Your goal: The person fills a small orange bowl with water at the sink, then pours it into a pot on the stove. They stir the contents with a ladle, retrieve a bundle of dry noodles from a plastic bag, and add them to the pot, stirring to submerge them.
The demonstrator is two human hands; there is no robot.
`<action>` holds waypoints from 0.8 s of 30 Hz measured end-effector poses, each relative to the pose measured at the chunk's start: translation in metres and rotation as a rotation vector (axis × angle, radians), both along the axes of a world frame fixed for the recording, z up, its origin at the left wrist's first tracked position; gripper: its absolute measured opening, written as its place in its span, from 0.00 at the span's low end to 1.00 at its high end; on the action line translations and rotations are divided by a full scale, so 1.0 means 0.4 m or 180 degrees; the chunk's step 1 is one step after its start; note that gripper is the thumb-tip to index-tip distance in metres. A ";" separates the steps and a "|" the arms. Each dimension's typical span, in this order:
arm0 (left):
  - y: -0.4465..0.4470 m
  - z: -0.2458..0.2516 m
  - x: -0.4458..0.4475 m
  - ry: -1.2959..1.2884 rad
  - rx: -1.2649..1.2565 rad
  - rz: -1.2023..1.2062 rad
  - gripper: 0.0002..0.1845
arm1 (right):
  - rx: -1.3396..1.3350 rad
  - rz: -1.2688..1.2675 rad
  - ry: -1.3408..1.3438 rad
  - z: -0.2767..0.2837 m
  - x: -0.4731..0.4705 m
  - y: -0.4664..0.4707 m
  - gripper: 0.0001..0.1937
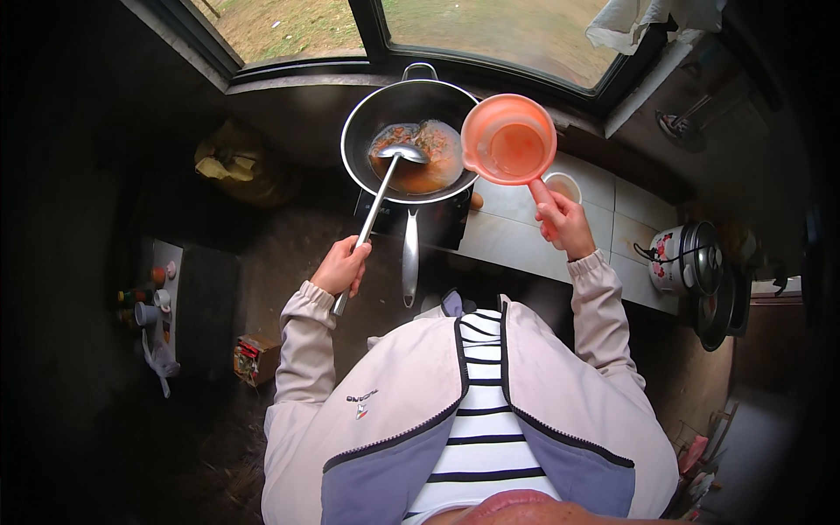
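Observation:
My left hand [342, 266] is closed around the long handle of a metal ladle [403, 153]. The ladle's bowl rests in a dark wok [367, 105] with a pale rim, among brownish liquid and orange and green food pieces [433, 141]. In my right hand [567, 223] is the handle of an orange plastic dipper [508, 139], held beside the wok's right rim; some liquid seems to lie at its bottom. The wok sits on a black cooktop [449, 226], its metal handle [410, 259] pointing towards me.
A white bowl [571, 186] stands behind my right hand on the tiled counter [518, 239]. An egg-like brown object [476, 201] lies by the cooktop. A flowered rice cooker [682, 259] is at right, a yellowish bag [243, 167] at left, and a window frame [374, 33] behind the wok.

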State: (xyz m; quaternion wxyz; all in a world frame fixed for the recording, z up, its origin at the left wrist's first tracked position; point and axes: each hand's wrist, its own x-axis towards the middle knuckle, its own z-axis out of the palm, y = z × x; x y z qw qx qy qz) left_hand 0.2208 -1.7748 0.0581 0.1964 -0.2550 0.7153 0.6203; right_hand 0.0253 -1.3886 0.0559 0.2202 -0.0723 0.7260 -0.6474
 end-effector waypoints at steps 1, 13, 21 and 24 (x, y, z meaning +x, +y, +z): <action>0.002 0.003 0.011 0.0001 0.0009 0.0018 0.14 | 0.0023 0.0006 -0.0004 -0.003 -0.003 -0.003 0.17; 0.018 0.101 0.120 0.0097 -0.0010 0.0176 0.16 | 0.0168 0.0055 -0.0050 -0.014 -0.024 0.006 0.19; 0.013 0.113 0.127 -0.0115 -0.0199 -0.0090 0.12 | 0.0108 -0.0061 -0.0022 -0.009 -0.018 0.020 0.14; 0.016 0.097 0.104 -0.0086 -0.0234 -0.0109 0.12 | 0.0074 -0.0111 -0.0046 -0.013 -0.012 0.027 0.14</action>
